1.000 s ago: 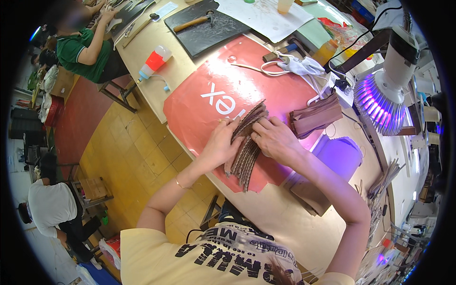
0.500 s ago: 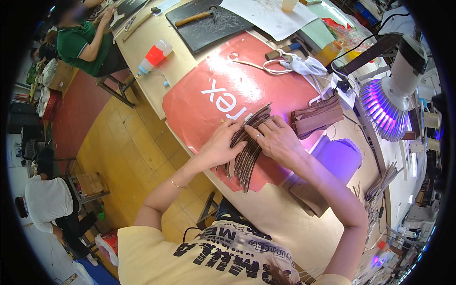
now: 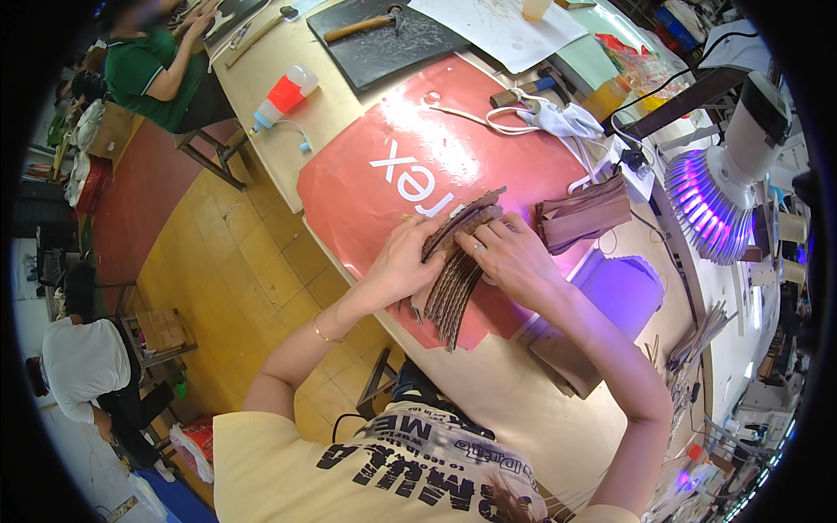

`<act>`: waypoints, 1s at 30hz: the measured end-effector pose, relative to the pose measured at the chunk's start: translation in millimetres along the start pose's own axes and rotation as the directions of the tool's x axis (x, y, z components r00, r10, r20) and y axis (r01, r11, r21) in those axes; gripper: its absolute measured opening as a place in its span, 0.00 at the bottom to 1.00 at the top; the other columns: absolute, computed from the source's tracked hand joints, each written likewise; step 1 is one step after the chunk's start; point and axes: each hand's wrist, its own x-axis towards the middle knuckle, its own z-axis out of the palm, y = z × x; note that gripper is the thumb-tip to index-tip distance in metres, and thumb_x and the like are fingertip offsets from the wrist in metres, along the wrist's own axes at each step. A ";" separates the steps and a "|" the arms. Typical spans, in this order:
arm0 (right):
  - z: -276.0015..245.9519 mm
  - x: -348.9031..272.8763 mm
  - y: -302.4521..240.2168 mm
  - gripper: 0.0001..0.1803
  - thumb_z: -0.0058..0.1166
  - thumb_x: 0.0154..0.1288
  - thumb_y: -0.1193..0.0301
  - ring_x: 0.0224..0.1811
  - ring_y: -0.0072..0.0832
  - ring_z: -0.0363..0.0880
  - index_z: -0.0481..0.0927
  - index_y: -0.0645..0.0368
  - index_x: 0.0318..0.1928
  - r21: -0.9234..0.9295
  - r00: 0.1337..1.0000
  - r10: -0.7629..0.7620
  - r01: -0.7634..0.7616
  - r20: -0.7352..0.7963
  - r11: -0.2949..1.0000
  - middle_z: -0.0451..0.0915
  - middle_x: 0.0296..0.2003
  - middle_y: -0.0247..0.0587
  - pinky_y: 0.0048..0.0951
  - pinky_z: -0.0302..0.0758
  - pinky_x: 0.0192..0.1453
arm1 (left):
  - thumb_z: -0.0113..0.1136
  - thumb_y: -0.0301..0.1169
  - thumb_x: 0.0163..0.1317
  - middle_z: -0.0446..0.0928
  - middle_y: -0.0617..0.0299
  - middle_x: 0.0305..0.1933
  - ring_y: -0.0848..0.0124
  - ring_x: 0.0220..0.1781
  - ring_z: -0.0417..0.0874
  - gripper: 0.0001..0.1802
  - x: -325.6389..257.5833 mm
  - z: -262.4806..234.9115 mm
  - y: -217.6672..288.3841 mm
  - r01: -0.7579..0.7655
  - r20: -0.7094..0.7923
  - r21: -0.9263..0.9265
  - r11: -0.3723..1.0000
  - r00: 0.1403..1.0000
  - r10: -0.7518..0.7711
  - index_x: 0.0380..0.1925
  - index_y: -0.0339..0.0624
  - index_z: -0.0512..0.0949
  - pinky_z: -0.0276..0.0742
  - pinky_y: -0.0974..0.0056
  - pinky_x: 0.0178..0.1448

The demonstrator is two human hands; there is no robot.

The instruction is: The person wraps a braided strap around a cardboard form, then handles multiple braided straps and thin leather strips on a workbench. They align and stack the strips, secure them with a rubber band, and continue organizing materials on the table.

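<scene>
Between my hands is a fanned bundle of narrow brown strips point(image 3: 453, 292), leather-like, held above the red sheet point(image 3: 349, 187) on the bench. My left hand point(image 3: 408, 261) grips the bundle from its left side, thumb across the strips. From the right, my right hand point(image 3: 510, 257) closes on its upper part, with fingertips among the strips' edges. A second stack of brown strips point(image 3: 582, 213) lies just right of my right hand. Parts of the bundle are hidden under my fingers.
A lit purple lamp point(image 3: 711, 205) stands at the right. Purple-lit brown pieces point(image 3: 602, 305) lie by my right forearm. Farther off are a hammer point(image 3: 362, 28) on a black slab point(image 3: 384, 52), a red-and-clear bottle point(image 3: 286, 96) and white cable point(image 3: 558, 118). A person in green point(image 3: 153, 74) sits far left.
My left hand's fingers have shifted along the strips, and its thumb is now less exposed. The bundle's upper end is a little more spread. Both hands remain on it.
</scene>
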 end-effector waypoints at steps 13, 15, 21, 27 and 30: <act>-6.1 -6.5 -3.0 0.17 0.51 0.60 0.71 0.58 0.35 0.74 0.80 0.57 0.50 -0.034 0.990 -0.077 0.074 -0.116 0.997 0.77 0.46 0.41 0.40 0.66 0.65 | 0.62 0.26 0.52 0.74 0.42 0.49 0.46 0.53 0.77 0.35 -5.4 10.6 5.9 0.043 -0.041 0.018 0.999 0.998 -0.043 0.64 0.37 0.69 0.74 0.50 0.60; -9.2 -4.7 -2.6 0.16 0.51 0.60 0.71 0.56 0.35 0.74 0.80 0.56 0.49 -0.053 0.993 -0.082 0.078 -0.089 0.996 0.76 0.44 0.41 0.40 0.67 0.64 | 0.62 0.25 0.52 0.74 0.42 0.48 0.46 0.53 0.76 0.34 -4.4 12.7 4.3 0.062 -0.029 0.033 0.998 0.998 -0.061 0.63 0.36 0.69 0.74 0.49 0.59; -0.3 11.6 -1.9 0.13 0.49 0.62 0.72 0.49 0.31 0.73 0.80 0.53 0.46 -0.078 0.998 -0.057 0.059 0.023 0.995 0.74 0.41 0.34 0.33 0.68 0.52 | 0.60 0.25 0.53 0.74 0.42 0.47 0.45 0.50 0.77 0.31 6.2 0.0 -4.1 -0.028 -0.108 0.169 0.985 0.993 0.046 0.61 0.35 0.70 0.75 0.48 0.57; 7.9 6.1 2.0 0.17 0.55 0.56 0.74 0.48 0.32 0.73 0.76 0.53 0.48 -0.034 0.999 -0.047 0.048 0.023 0.998 0.73 0.41 0.34 0.35 0.67 0.50 | 0.61 0.24 0.53 0.77 0.42 0.44 0.45 0.48 0.79 0.26 4.8 -5.0 -2.2 -0.005 -0.025 0.057 0.998 1.000 0.007 0.56 0.33 0.75 0.76 0.49 0.56; 2.8 -6.2 0.9 0.16 0.51 0.61 0.74 0.52 0.32 0.73 0.77 0.54 0.51 -0.026 0.992 -0.009 0.013 0.127 1.000 0.74 0.42 0.35 0.37 0.68 0.56 | 0.63 0.25 0.53 0.76 0.44 0.49 0.47 0.52 0.79 0.29 -0.3 -3.1 4.2 0.052 0.056 0.018 0.998 0.997 -0.053 0.59 0.34 0.72 0.75 0.50 0.58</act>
